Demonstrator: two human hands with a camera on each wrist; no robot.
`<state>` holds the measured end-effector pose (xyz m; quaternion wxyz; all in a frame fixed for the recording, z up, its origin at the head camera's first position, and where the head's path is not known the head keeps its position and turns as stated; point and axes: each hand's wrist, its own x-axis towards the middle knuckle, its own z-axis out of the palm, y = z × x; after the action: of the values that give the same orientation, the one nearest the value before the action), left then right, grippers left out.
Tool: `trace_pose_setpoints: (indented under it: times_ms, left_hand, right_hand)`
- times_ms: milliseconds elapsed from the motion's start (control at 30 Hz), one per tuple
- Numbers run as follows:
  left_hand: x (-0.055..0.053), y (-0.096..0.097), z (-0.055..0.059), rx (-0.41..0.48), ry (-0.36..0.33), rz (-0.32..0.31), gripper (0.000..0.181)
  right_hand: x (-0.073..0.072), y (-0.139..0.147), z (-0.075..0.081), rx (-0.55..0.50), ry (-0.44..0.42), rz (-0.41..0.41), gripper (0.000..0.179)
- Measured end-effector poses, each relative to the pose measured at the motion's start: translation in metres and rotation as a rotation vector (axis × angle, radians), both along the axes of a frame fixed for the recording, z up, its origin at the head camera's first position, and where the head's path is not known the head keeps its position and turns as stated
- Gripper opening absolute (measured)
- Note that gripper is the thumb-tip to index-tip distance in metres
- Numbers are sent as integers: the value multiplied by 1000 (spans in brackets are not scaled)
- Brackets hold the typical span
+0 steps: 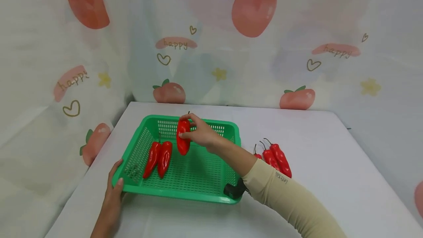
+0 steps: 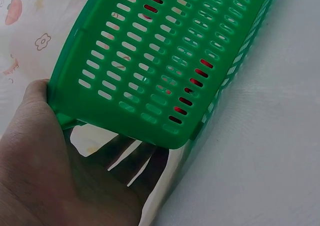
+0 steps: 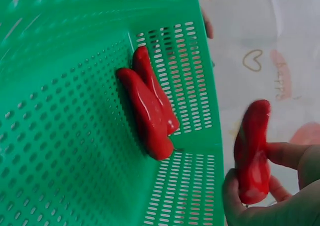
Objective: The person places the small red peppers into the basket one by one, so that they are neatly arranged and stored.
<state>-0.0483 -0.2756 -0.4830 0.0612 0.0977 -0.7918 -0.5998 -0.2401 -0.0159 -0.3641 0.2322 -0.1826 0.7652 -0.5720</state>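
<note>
My right hand (image 1: pixel 202 133) pinches a red pepper (image 1: pixel 183 137) between thumb and fingers, above the green basket (image 1: pixel 175 193). The held pepper (image 3: pixel 252 151) hangs with its stem end up in the head view. Two more red peppers (image 1: pixel 152 159) (image 1: pixel 164 159) lie side by side in the left part of the basket. With thumb on the rim and fingers under it, my left hand (image 1: pixel 114 197) grips the basket's near left corner. In the left wrist view the left hand (image 2: pixel 55 171) holds that corner, and red shows through the slots.
Several red peppers (image 1: pixel 280 160) with dark stems lie on the white table (image 1: pixel 317 146) right of the basket, partly hidden by the right sleeve (image 1: pixel 287 197). A dark wrist camera (image 1: pixel 234 190) overlaps the basket's near right corner. A printed cloth wall (image 1: pixel 205 69) stands behind the table.
</note>
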Motion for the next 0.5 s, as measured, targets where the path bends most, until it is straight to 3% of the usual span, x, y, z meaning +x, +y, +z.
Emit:
trace_pose_setpoints:
  times_ms: [300,500]
  left_hand:
    - [-3,0,1,-14,2,1,55]
    - [-1,1,-2,17,20,11,56]
  right_hand:
    - [-5,-7,-18,-9,-136,17,53]
    - [-3,-16,-32,11,-156,-12,53]
